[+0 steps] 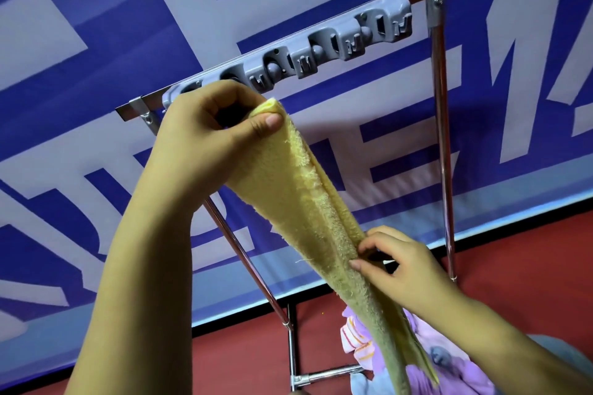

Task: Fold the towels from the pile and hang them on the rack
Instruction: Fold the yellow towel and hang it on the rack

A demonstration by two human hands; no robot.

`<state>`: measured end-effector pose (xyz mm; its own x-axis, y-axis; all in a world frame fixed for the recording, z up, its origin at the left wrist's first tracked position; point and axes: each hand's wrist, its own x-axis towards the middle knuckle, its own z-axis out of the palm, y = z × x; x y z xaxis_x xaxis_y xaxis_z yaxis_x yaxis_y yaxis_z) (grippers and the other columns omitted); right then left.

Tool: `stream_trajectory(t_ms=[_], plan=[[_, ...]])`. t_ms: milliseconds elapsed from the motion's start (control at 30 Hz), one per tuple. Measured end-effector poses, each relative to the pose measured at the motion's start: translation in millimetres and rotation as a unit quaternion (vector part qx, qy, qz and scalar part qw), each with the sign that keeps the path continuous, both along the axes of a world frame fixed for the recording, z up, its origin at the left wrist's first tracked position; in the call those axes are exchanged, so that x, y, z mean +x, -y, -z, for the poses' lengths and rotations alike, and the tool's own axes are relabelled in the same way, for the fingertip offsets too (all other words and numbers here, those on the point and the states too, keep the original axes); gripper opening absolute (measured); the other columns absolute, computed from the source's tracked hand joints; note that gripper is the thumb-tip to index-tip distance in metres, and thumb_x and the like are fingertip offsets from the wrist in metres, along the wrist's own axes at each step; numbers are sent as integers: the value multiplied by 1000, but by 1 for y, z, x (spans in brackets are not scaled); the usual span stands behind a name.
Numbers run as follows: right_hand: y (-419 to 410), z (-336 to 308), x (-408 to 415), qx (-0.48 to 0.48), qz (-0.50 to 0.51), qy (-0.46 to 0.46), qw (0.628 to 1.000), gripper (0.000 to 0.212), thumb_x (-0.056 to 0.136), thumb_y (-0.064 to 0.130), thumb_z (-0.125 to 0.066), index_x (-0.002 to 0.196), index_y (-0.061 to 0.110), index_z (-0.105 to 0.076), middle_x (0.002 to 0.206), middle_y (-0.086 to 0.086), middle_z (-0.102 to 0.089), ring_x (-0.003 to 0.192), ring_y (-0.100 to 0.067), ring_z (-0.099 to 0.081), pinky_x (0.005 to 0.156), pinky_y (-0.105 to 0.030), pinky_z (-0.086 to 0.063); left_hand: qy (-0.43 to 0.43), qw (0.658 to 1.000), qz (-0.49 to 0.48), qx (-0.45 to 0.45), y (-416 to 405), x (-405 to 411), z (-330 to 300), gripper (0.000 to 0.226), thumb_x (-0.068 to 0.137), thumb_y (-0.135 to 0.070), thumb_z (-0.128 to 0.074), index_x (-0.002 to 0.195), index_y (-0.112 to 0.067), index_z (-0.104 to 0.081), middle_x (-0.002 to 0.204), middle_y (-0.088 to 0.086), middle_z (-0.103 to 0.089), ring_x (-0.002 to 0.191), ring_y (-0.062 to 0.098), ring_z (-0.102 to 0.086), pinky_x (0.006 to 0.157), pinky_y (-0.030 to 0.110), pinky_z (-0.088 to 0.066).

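A yellow towel (308, 202), folded into a long narrow strip, hangs slanting down to the right. My left hand (205, 138) pinches its top end right at the left end of the grey hook strip (321, 48) on the metal rack (439, 106). My right hand (401, 263) pinches the towel's right edge about halfway down. The towel's lower end trails over a pile of purple and pink towels (426, 359) on the floor.
The rack's chrome legs (244, 253) and a low crossbar (330, 375) stand on a red floor (529, 266). Behind the rack is a blue banner with large pale letters (96, 42).
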<state>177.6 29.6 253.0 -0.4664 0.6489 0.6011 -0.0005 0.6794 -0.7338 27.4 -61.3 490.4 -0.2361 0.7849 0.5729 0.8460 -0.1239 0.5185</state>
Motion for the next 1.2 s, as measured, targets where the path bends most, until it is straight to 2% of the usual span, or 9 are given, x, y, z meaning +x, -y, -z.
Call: stream_trajectory(t_ms=[133,367,467,633,733,833,900,1033,1200], plan=[[-1,0,-2,-16,-9,-26,1000,9,74,28,-64,73,27,-55,80,12,-55,71,-3,-56,68,-7,-41,-13,1000,9,7,-1,-5,0,10,81,-31,-73,88,-26,-68,80,-7,-66,79,13,-61,65,29,-47],[-8,-8,5,-183,-20,-79,980,18,66,28,-64,71,27,-47,80,5,-66,60,-3,-52,63,-17,-45,-38,999,21,11,0,-19,-1,8,78,-33,-72,83,-30,-67,77,-8,-65,77,7,-58,70,27,-46],[-8,-12,8,-119,8,-36,992,20,70,21,-59,71,34,-44,85,8,-63,65,-4,-50,67,-18,-42,-28,999,24,7,0,-23,-2,10,75,-35,-72,82,-28,-68,75,-8,-66,75,6,-58,70,28,-47],[-6,-13,14,22,-59,73,995,36,70,21,-42,91,39,-64,96,12,-61,88,-7,-59,77,-19,-44,-12,999,28,-7,1,-24,-4,11,74,-36,-73,83,-30,-69,79,0,-67,75,10,-60,69,32,-49],[-6,-12,10,28,-77,145,986,39,67,28,-41,92,41,-67,78,17,-55,81,-2,-51,72,-17,-40,-12,1000,26,-14,1,-22,-3,11,75,-34,-76,83,-31,-69,80,-1,-68,75,8,-60,68,27,-49],[-3,-15,8,-42,-81,143,986,34,65,34,-42,82,42,-71,69,22,-57,77,0,-55,66,-8,-37,-15,1000,9,-13,0,-23,1,8,78,-31,-74,84,-29,-69,79,-4,-66,75,6,-59,65,22,-47],[1,-21,10,-123,-101,104,982,28,65,25,-49,65,37,-74,71,25,-63,73,1,-61,64,-8,-40,-18,1000,-11,-8,-1,-25,5,9,79,-30,-74,87,-25,-70,79,-5,-65,75,6,-57,63,21,-46],[8,-38,19,-221,-191,46,955,33,63,5,-50,64,25,-77,69,10,-69,66,2,-62,63,-9,-42,-17,999,-41,4,-7,-31,14,9,79,-26,-75,85,-24,-69,71,-11,-60,63,-6,-51,57,10,-41],[16,-66,27,-292,-276,-22,915,28,65,1,-57,66,20,-77,70,4,-71,70,-4,-65,66,-13,-48,-15,997,-69,-44,-21,-32,42,11,80,-25,-74,89,-19,-70,77,-10,-64,71,0,-55,66,21,-46]])
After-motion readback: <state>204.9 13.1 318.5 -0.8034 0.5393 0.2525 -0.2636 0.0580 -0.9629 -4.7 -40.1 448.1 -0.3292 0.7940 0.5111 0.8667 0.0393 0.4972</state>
